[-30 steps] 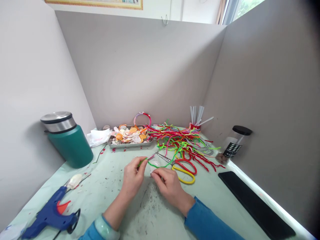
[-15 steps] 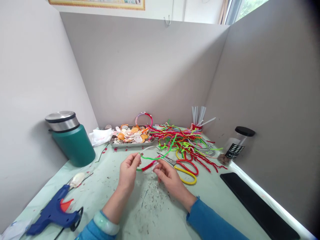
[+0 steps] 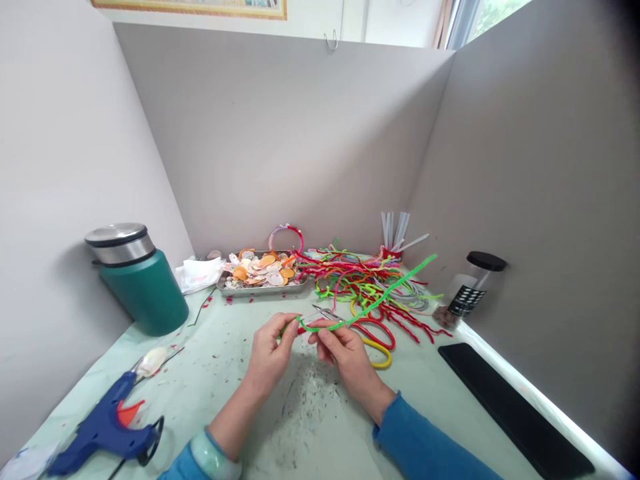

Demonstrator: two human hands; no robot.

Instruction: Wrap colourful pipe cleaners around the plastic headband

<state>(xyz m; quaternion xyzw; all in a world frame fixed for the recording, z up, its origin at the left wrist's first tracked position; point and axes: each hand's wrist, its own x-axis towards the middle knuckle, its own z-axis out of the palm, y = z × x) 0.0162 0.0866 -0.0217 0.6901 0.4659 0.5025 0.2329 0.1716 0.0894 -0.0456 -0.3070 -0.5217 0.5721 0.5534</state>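
My left hand (image 3: 273, 350) pinches a thin band partly wrapped in red, together with one end of a green pipe cleaner (image 3: 387, 292). Most of the band is hidden behind my fingers. With thumb and forefinger, my right hand (image 3: 345, 352) grips the green pipe cleaner near the band; its long free end slants up to the right. Just behind my right hand lie scissors (image 3: 374, 328) with red and yellow handles, partly covered by the hand and the pipe cleaner.
A metal tray (image 3: 263, 291) of shells and a heap of coloured pipe cleaners (image 3: 350, 270) lie at the back. A green flask (image 3: 145, 290) and blue glue gun (image 3: 105, 427) are left. On the right are a black-lidded jar (image 3: 467, 293) and a black strip (image 3: 510, 407).
The green pipe cleaner's free end has swung out to the right and now lies straighter. My left hand has moved right, closer to my right hand, which has closed on the pipe cleaner.
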